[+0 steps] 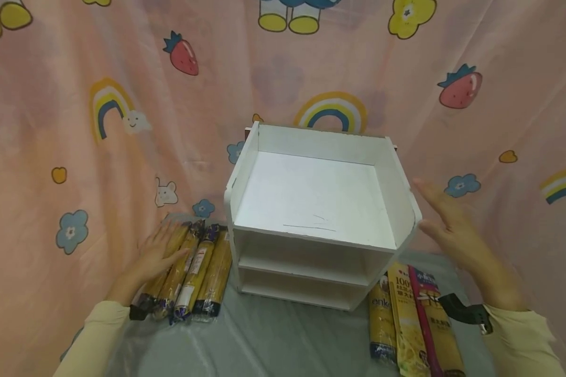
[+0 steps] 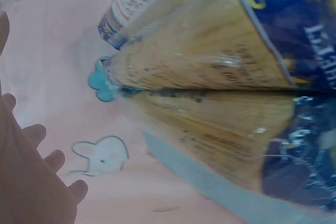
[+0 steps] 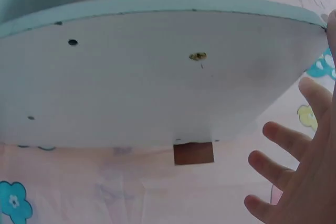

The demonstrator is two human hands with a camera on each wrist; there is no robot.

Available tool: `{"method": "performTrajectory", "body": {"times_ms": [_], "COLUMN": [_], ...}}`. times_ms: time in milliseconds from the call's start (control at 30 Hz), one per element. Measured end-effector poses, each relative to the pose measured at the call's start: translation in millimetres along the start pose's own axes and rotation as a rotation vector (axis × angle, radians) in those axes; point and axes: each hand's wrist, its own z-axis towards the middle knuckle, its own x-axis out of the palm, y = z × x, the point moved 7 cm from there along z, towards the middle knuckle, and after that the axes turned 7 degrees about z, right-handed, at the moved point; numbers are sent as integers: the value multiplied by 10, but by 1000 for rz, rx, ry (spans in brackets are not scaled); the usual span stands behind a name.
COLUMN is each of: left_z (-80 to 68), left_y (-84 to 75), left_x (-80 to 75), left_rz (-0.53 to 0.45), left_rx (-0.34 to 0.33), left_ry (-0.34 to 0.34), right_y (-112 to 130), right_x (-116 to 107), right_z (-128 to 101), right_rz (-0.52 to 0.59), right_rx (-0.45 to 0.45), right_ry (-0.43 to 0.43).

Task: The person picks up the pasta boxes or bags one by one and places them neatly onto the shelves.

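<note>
Noodle packets (image 1: 188,272) lie in a row under the left hand (image 1: 158,254), whose straight fingers rest flat on the leftmost one. Just right of them stands a white shelf rack (image 1: 316,209); the right hand (image 1: 448,230), fingers spread and holding nothing, hovers beside its far wall, with more packets (image 1: 412,319) on the surface beneath that wrist.

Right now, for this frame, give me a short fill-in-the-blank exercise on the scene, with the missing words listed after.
1. The left hand rests on the row of spaghetti packs that lies to the ____ of the white shelf unit.
2. The right hand, fingers straight, is at the shelf unit's ____ side panel.
3. The top tray of the shelf unit holds ____.
4. The curtain behind shows rainbows, flowers and red ____.

Missing words: left; right; nothing; strawberries
</note>
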Motion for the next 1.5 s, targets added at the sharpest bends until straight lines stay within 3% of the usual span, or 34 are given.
{"method": "performTrajectory", "body": {"times_ms": [300, 500, 767, 1200, 1367, 1500], "left_z": [-62, -129, -235, -314, -273, -223], "left_y": [231, 384, 558, 689, 675, 659], "left_x": [106, 262, 442, 550, 502, 459], "left_rz": [-71, -104, -142, -98, -120, -178], "left_rx": [-58, -98, -128, -89, -15, 1], "left_ry": [-22, 7, 23, 24, -40, -53], "right_y": [38, 28, 40, 6, -12, -18], "right_x": [127, 169, 209, 252, 256, 263], "right_z": [-19, -43, -17, -37, -44, -43], "right_rz": [40, 72, 99, 117, 129, 133], "right_rx": [-5, 40, 29, 58, 78, 84], "right_ry": [15, -11, -31, -30, -29, -26]}}
